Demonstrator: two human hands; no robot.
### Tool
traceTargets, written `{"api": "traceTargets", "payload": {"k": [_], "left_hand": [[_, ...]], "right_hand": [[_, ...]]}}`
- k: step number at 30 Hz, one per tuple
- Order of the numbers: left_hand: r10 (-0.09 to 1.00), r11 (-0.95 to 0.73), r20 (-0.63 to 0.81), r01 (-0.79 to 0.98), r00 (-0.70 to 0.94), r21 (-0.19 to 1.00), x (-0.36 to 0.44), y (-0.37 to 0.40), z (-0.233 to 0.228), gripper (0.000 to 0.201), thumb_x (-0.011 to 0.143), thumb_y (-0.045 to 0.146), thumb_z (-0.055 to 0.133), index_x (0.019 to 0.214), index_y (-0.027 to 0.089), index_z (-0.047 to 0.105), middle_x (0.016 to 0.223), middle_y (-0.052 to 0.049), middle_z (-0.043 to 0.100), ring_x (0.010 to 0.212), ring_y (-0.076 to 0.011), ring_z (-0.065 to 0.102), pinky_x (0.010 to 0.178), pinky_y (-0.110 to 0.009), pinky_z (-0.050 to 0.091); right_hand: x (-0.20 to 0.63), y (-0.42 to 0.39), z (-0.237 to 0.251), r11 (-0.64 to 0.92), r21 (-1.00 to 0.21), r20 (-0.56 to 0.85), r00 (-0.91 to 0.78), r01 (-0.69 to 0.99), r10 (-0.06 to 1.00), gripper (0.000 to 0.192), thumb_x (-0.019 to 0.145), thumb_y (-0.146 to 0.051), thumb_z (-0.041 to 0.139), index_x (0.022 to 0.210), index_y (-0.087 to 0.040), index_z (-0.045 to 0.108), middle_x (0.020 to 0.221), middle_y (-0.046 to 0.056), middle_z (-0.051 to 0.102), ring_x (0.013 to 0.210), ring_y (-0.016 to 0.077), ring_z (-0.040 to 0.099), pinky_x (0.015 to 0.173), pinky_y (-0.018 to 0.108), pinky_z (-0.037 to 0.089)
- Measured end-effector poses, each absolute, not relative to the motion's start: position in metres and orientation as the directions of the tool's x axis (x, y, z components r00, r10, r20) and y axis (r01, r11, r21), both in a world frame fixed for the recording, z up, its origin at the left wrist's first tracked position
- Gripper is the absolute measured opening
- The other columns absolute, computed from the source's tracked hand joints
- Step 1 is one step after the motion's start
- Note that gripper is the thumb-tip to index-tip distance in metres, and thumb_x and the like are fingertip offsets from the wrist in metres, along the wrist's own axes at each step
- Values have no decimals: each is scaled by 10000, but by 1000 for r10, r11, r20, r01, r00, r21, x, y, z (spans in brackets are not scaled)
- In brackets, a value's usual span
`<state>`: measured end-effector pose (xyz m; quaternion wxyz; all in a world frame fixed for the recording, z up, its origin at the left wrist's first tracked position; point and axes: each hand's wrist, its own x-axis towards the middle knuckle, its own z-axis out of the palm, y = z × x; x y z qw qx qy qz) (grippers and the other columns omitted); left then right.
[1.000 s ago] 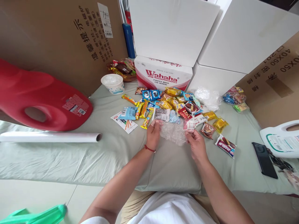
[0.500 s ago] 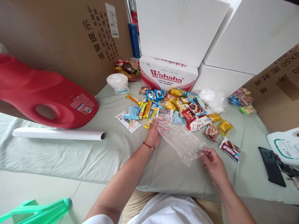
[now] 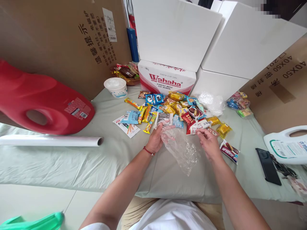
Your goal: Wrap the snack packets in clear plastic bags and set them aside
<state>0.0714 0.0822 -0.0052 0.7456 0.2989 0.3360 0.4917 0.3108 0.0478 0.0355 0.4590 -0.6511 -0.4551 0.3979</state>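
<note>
Since the picture half a second earlier, the right hand (image 3: 208, 142) has come up and inward from the lower end of the clear plastic bag (image 3: 182, 150) to its upper right edge, close to the pile of snack packets (image 3: 177, 110), and the bag now hangs slacker, its bottom corner drooping toward the person rather than stretched between both hands. The left hand (image 3: 156, 139) has hardly shifted: it is curled around the bag's upper left edge, fingers closed on the film just below a grey-and-white packet. The right hand's fingers are bent and pinched together near a red-and-white packet (image 3: 197, 126); whether they grip the bag's rim or that packet I cannot tell. The bag lies on the pale green sheet (image 3: 100, 163) that covers the surface, directly in front of the person, between the two hands. It looks very light, thin and limp (crinkled all over, and see-through), so it should collapse on itself, cling and slip between fingertips; a pinch on the rim at both sides seems the safest hold, since the middle gives nothing firm to grasp. Off to the left lie a red jug (image 3: 40, 99) and a white roll (image 3: 50, 141); a dark phone (image 3: 268, 166) rests to the right, well apart from the hands.
</note>
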Motion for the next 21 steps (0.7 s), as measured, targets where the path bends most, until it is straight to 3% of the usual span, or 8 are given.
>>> {"api": "traceTargets", "payload": {"k": [3,6,11,16,19,21], "left_hand": [[943,310,-180,-539,280,784,74,80,-4,864,766,758,686,1447,248,539,1173,-118,749,601,-196,704,372,-242,371],[949,283,-151,-541,276,792,77,79,-4,834,766,755,688,1414,244,571,1141,-110,756,594,-183,686,397,-246,390],[948,250,-88,-544,306,801,76,77,-5,766,802,724,678,1404,263,574,1209,-108,733,640,-175,680,435,-246,410],[957,226,-57,-610,283,760,64,82,-3,787,787,850,557,1189,195,724,1089,-135,758,800,-224,694,597,-295,491],[938,331,-163,-652,306,683,54,91,-4,805,831,869,443,1047,165,768,931,-147,766,754,-216,682,633,-312,508],[917,394,-240,-635,318,664,49,96,-5,705,846,804,524,963,154,771,881,-141,761,670,-180,655,606,-293,500]], "right_hand": [[290,66,40,-195,-977,-173,209,90,963,435,731,-525,770,1046,-228,725,865,21,694,504,96,408,411,235,270],[270,87,42,-255,-967,-255,144,-21,956,435,667,-462,826,1018,-229,715,942,29,718,527,100,513,399,224,361],[256,111,39,-349,-933,-353,46,-90,934,393,576,-419,891,816,-203,668,716,-9,672,492,94,517,418,224,425],[257,115,44,-247,-968,-249,45,-39,967,425,525,-461,911,782,-208,685,628,-55,584,512,93,497,470,235,455],[256,114,54,-197,-977,-199,-14,75,980,369,560,-459,886,754,-217,687,609,-57,572,502,104,497,471,247,445],[254,114,63,-172,-968,-192,-98,183,976,308,606,-434,856,755,-223,688,594,-55,577,489,119,515,469,257,433]]}}
